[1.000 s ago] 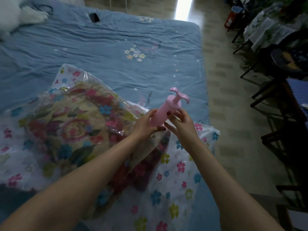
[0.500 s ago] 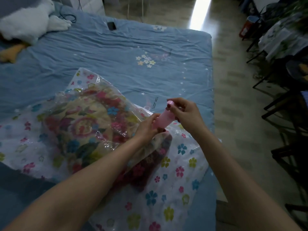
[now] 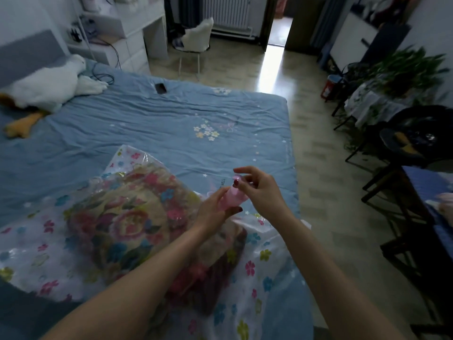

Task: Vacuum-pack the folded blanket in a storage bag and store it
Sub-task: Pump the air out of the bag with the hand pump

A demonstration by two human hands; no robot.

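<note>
The pump (image 3: 231,198) was pink. The storage bag (image 3: 255,263) was clear with pink, blue and yellow flowers. The blanket (image 3: 122,224) inside had big red and tan flowers. The bed (image 3: 147,123) was blue with small flowers. The far-left toy goose (image 3: 44,87) was white.

floral blanket (image 3: 127,224) in clear bag (image 3: 257,266), bed (image 3: 147,123)

Pink pump (image 3: 231,197): barrel mostly covered by left hand (image 3: 213,212) fingers, top hidden under right hand (image 3: 259,192) fingertips. Bag valve beneath fingers not visible. Storage bag (image 3: 257,268) cut by bottom edge. Blanket (image 3: 117,222) pattern blurred.
</note>
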